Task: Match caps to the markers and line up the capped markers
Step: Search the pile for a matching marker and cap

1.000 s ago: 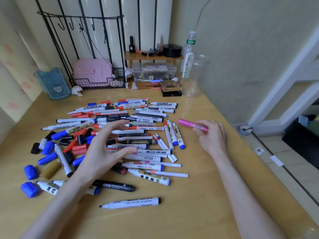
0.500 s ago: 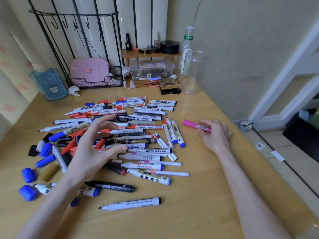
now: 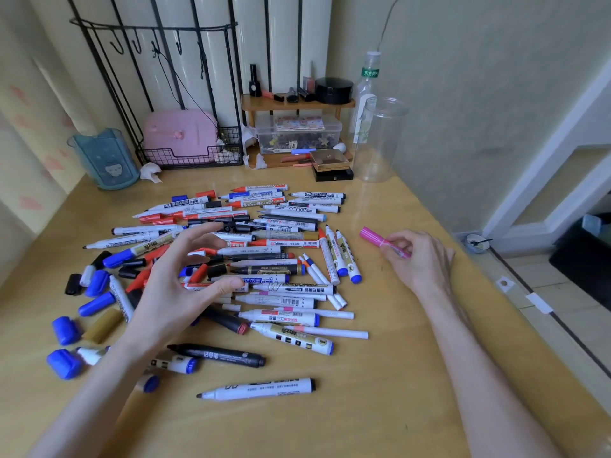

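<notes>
A big loose pile of markers (image 3: 264,259) lies spread over the wooden table (image 3: 380,391), some capped, some bare-tipped. Loose blue caps (image 3: 66,330), black caps and red caps sit at the pile's left side. My left hand (image 3: 178,285) hovers over the left part of the pile, fingers spread and curved, holding nothing. My right hand (image 3: 420,259) rests on the table right of the pile and grips a pink marker (image 3: 375,238), whose capped end points up and left. A white uncapped marker (image 3: 258,390) lies alone nearest me.
At the table's back stand a blue bin (image 3: 105,160), a black wire rack with a pink case (image 3: 180,133), a small wooden shelf (image 3: 297,104), a clear plastic jar (image 3: 380,140) and a bottle (image 3: 367,84). The wall runs along the right; the table edge drops off right.
My left hand has risen and moved farther over the pile, fingers opening wider. My right hand with the pink marker has stayed about where it was.
</notes>
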Demonstrator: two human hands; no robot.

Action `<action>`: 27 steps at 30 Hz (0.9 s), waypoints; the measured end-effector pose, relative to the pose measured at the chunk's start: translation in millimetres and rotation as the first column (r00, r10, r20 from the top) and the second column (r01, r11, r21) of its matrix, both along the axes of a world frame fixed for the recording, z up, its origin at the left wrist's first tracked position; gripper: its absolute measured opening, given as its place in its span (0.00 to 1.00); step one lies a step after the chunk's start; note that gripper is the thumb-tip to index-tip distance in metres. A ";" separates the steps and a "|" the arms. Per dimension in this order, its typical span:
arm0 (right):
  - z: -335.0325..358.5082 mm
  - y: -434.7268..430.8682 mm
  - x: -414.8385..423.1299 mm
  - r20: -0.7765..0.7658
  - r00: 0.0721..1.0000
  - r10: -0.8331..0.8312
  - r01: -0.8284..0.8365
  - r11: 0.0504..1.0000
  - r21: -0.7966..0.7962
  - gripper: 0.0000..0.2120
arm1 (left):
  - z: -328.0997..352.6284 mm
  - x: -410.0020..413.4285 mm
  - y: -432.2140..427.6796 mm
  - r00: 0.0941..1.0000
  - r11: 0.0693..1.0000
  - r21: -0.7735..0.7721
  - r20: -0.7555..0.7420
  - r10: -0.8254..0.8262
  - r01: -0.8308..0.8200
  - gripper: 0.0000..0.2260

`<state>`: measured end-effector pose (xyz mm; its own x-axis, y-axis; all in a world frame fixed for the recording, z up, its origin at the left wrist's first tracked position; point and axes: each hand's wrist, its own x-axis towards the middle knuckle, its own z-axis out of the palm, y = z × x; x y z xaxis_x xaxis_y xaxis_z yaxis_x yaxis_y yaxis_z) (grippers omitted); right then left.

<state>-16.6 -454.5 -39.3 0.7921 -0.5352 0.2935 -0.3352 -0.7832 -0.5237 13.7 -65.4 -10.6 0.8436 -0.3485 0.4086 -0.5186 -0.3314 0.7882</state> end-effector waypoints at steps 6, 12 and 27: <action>-3.9 -0.6 2.3 -0.004 1.000 0.014 -0.014 1.000 0.000 0.11 | 0.1 0.4 2.5 1.000 1.000 -0.003 -0.002 0.004 -0.004 0.37; 1.7 5.7 -0.8 0.021 0.999 0.027 -0.026 0.998 -0.048 0.16 | 3.7 0.5 9.2 1.000 1.000 -0.008 0.010 0.016 -0.016 0.32; 24.3 106.2 -2.6 0.112 0.892 0.439 -0.436 0.899 -0.050 0.15 | 6.5 1.5 57.7 0.987 0.979 0.128 0.046 0.157 -0.162 0.12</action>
<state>-19.2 -348.3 -15.0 0.9037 -0.1346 0.4066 0.1068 -0.8486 -0.5181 15.2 -7.7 -4.2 0.8782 -0.2634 0.3993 -0.4781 -0.5110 0.7144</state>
